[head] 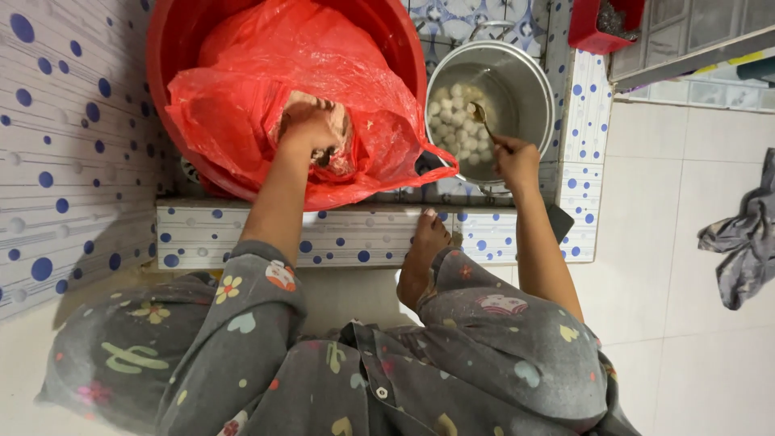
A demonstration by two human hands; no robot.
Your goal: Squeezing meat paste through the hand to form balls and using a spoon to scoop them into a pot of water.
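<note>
I see the pale paste (349, 129) lying in the red plastic bag (266, 73), which lines the big red basin (395, 40) at far left, likely to keep the basin clean. My left hand (311, 129) is sunk into that paste, fingers curled shut on a lump of it. My right hand (515, 157) has its grip closed around the handle of a spoon (482, 119), whose bowl hangs over the steel pot (529, 73) just right of the basin. White balls (456, 113) sit in water there. Both vessels stand on the dotted tile ledge (355, 238); a bare foot (424, 250) rests against its near edge. A grey cloth (743, 234) lies on the floor, well apart at right.
</note>
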